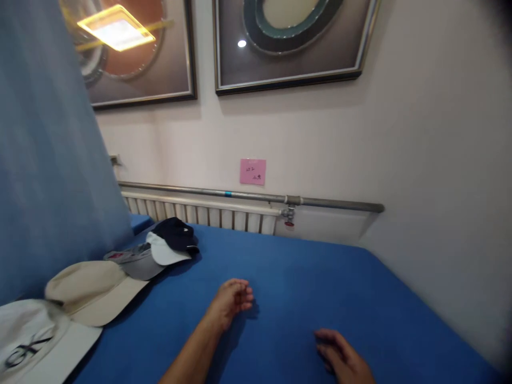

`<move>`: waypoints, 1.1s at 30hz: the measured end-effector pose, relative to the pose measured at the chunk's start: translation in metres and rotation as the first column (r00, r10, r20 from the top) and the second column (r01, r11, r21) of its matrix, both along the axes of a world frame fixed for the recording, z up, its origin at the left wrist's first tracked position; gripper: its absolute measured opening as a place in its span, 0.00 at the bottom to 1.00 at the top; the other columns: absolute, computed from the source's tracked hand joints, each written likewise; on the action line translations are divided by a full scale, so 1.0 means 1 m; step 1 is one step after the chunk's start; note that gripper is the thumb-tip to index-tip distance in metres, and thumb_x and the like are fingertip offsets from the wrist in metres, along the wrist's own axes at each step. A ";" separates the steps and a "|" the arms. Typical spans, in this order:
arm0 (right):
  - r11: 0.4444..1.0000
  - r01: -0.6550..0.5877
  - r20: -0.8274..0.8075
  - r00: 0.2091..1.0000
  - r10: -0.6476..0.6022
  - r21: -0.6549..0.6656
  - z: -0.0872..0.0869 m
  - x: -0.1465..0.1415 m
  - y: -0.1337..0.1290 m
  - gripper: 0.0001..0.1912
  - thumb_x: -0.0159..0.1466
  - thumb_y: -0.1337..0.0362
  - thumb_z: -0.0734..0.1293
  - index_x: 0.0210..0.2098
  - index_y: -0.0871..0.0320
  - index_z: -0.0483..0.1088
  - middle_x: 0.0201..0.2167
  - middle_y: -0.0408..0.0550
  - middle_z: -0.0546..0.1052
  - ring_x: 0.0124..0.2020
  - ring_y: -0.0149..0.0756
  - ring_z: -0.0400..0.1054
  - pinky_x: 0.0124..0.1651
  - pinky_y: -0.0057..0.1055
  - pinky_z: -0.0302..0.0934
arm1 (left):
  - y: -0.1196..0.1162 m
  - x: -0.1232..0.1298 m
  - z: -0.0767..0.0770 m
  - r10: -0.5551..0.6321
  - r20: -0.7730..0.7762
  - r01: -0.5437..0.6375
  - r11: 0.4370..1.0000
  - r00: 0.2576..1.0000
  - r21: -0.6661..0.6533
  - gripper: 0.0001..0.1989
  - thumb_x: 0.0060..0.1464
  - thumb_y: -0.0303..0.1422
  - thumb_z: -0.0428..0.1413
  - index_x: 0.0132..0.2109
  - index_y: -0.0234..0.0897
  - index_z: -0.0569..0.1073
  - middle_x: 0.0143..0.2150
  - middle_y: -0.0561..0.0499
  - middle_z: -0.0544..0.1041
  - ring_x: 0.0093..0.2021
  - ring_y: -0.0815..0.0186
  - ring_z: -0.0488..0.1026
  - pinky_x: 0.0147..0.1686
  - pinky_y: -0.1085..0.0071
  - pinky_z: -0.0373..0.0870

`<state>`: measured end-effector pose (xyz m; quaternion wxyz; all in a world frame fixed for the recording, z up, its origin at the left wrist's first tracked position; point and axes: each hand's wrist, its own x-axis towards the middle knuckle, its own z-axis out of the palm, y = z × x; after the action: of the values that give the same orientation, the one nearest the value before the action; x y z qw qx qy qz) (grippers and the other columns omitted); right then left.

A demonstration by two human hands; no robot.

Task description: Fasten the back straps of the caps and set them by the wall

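Note:
My left hand (232,300) hovers over or rests lightly on the blue table cover (280,277), its fingers loosely bent and a little apart, with nothing in them. Lower and to the right, my right hand (340,354) is partly cut off by the bottom edge; its thumb and fingers are slightly curved around bare air. Several caps lie in a row to the left: a white cap with black letters (30,336), a beige cap (92,288), a grey cap (140,261) and a dark navy cap (174,234) touching a white brim (166,252). Neither hand touches a cap.
A light blue curtain (52,160) hangs along the left side. Behind the table run a white radiator (208,213) and a metal pipe (192,190) with a red-handled valve (289,224). A pink note (253,172) and framed pictures (288,64) are on the wall (432,176).

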<state>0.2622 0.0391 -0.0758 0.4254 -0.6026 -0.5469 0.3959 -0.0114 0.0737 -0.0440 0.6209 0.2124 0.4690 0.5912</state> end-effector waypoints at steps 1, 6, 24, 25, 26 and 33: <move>0.998 0.013 0.013 1.000 -0.014 0.053 -0.003 -0.003 -0.002 0.15 0.52 0.52 0.63 0.32 0.52 0.75 0.32 0.49 0.80 0.36 0.43 0.76 0.38 0.32 0.69 | -0.002 0.013 -0.006 -0.044 -0.044 0.045 0.999 0.998 0.016 0.04 0.52 0.21 0.56 0.36 0.29 0.72 0.29 0.46 0.76 0.26 0.66 0.74 0.26 0.71 0.70; 0.971 0.005 0.068 0.997 -0.022 0.240 -0.012 -0.015 -0.008 0.11 0.56 0.59 0.61 0.31 0.53 0.74 0.31 0.47 0.79 0.35 0.40 0.74 0.42 0.31 0.67 | -0.010 0.035 -0.027 -0.115 -0.196 0.137 0.985 0.974 0.104 0.11 0.37 0.28 0.64 0.31 0.32 0.72 0.26 0.50 0.74 0.24 0.68 0.69 0.23 0.73 0.67; 0.988 0.023 -0.181 0.984 0.005 0.156 -0.006 -0.065 0.077 0.06 0.58 0.60 0.62 0.31 0.55 0.68 0.24 0.43 0.72 0.24 0.32 0.67 0.28 0.26 0.59 | 0.007 -0.034 -0.022 0.162 -0.502 -0.119 0.986 0.850 0.118 0.35 0.30 0.56 0.63 0.39 0.32 0.72 0.25 0.51 0.72 0.23 0.66 0.65 0.28 0.67 0.64; 0.989 0.028 -0.200 0.980 0.002 0.148 -0.004 -0.063 0.075 0.08 0.59 0.57 0.62 0.32 0.55 0.68 0.24 0.43 0.72 0.23 0.32 0.66 0.27 0.26 0.58 | 0.007 -0.035 -0.022 0.170 -0.536 -0.117 0.984 0.827 0.131 0.34 0.34 0.57 0.61 0.39 0.32 0.73 0.23 0.53 0.70 0.22 0.66 0.64 0.28 0.67 0.63; 0.990 0.033 -0.218 0.976 -0.002 0.141 -0.001 -0.060 0.073 0.11 0.60 0.55 0.61 0.33 0.55 0.68 0.24 0.44 0.72 0.22 0.33 0.65 0.25 0.27 0.58 | 0.007 -0.035 -0.022 0.183 -0.561 -0.125 0.982 0.807 0.139 0.33 0.36 0.59 0.59 0.38 0.33 0.73 0.23 0.53 0.69 0.22 0.66 0.63 0.27 0.67 0.62; 0.971 0.138 -0.304 0.950 -0.073 0.197 0.032 -0.045 0.051 0.27 0.64 0.40 0.53 0.28 0.55 0.67 0.24 0.45 0.68 0.25 0.34 0.62 0.30 0.30 0.58 | -0.005 -0.037 -0.009 0.266 -0.621 -0.243 0.962 0.737 0.124 0.32 0.46 0.64 0.49 0.27 0.37 0.70 0.22 0.51 0.65 0.25 0.64 0.62 0.26 0.68 0.61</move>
<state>0.2176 0.0903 -0.0441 0.5856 -0.5157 -0.4841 0.3959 -0.0488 0.0691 -0.0528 0.3368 0.3431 0.6642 0.5725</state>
